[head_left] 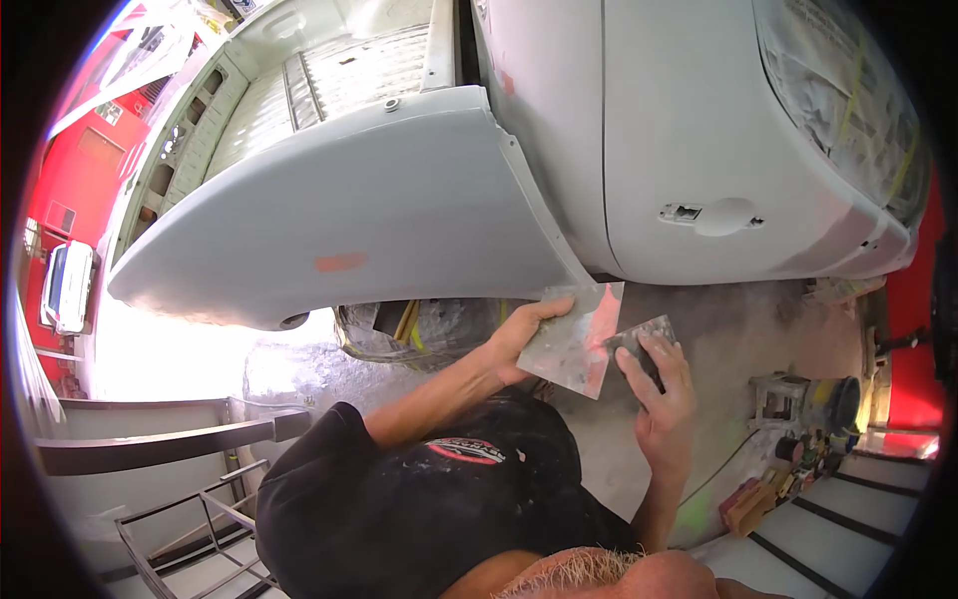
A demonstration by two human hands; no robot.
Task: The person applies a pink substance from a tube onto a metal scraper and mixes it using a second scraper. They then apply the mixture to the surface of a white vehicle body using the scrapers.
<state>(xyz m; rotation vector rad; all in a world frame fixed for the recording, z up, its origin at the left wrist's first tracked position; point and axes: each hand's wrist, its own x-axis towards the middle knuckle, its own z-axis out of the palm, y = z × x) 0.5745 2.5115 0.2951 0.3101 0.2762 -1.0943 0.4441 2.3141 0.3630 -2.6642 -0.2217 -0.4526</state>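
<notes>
My left hand (521, 337) grips a thin, pale, square mixing board (567, 347) by its left edge, thumb on top. A streak of pink filler putty (603, 324) runs along the board's right side. In my right hand (664, 389) is a flat dark putty spreader (654, 329), pinched between thumb and fingers. Its left edge is right at the putty. Both hands are in front of my chest, just below a grey primed truck-bed side panel (399, 200). A dried reddish putty patch (341, 262) marks that panel.
The grey cab door (689, 120) with its handle recess stands right of the bed panel. Masking covers the wheel (429, 329) and the window (848, 90). A cluttered cart with tools (788, 449) is at the lower right, a metal frame rack (200, 519) at the lower left.
</notes>
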